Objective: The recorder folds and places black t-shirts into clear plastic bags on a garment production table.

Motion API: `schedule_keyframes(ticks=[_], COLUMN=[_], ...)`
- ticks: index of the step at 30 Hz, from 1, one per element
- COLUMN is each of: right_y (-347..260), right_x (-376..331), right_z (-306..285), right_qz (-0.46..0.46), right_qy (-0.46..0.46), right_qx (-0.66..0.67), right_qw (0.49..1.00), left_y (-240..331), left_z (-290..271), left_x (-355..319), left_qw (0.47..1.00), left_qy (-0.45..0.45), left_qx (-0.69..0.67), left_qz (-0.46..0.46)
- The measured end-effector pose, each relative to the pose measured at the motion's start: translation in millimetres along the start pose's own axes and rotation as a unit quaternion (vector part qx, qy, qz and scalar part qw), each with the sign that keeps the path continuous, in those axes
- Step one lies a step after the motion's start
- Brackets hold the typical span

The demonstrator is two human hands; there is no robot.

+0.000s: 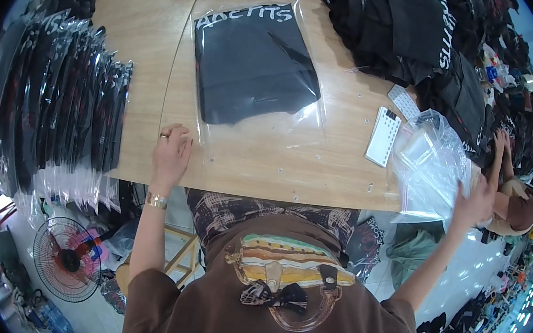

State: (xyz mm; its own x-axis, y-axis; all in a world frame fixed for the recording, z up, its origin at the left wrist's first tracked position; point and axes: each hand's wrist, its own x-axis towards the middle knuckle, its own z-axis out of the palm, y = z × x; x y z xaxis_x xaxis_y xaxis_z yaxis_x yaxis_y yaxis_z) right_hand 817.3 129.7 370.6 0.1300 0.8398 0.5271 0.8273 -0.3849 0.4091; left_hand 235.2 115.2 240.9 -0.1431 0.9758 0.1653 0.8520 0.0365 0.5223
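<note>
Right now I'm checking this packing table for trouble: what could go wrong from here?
1. The stack of clear bags overhangs the table edge where the right hand touches it; the slippery bags might slide off.
2. The bagged black garment has an open, loose bag end near the left hand, so the garment might slip out.
3. The white sticker sheet beside the bags might get dragged along.

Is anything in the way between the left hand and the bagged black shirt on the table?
Nothing visible. The left hand rests flat at the table edge, beside the clear bag's lower corner. Only bare wood lies between it and the bagged black shirt.
</note>
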Motion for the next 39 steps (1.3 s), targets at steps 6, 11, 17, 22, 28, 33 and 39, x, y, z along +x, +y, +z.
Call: schedule_keyframes(ticks=[6, 11, 17, 22, 28, 33, 39], right_y=[-200.5, -266.2, -261.3, -246.5, -191.9, -166.2, -193.0], right_x=[-21.4, -19.6, -1.4, 5.1, 128.7, 238.5, 255.4], right_z=[33.5, 50.1, 54.6, 20.0, -83.6, -105.8, -137.2], right_qz=[-0.294, -0.445, -0.564, -0.466, -0.252, -0.213, -0.088], right_qy=[0.016, -0.016, 0.052, -0.122, -0.323, -0.294, -0.316], right_qx=[0.423, 0.491, 0.444, 0.578, 0.758, 0.778, 0.829], right_qw=[0.857, 0.749, 0.695, 0.659, 0.508, 0.514, 0.453], left_y=[-10.7, -8.4, -22.8, -0.8, 59.2, 95.3, 72.8], left_z=[10.3, 12.8, -0.2, -30.4, -127.2, -196.6, -204.9], left_x=[21.7, 28.4, 28.9, 29.6, 100.8, 177.6, 231.2], left_qw=[0.960, 0.922, 0.918, 0.971, 0.930, 0.894, 0.865], left_qy=[0.012, -0.005, -0.058, -0.048, -0.021, -0.072, -0.073], left_qx=[0.076, 0.077, 0.079, -0.008, -0.347, -0.427, -0.490], left_qz=[0.271, 0.380, 0.384, 0.234, 0.118, 0.112, 0.078])
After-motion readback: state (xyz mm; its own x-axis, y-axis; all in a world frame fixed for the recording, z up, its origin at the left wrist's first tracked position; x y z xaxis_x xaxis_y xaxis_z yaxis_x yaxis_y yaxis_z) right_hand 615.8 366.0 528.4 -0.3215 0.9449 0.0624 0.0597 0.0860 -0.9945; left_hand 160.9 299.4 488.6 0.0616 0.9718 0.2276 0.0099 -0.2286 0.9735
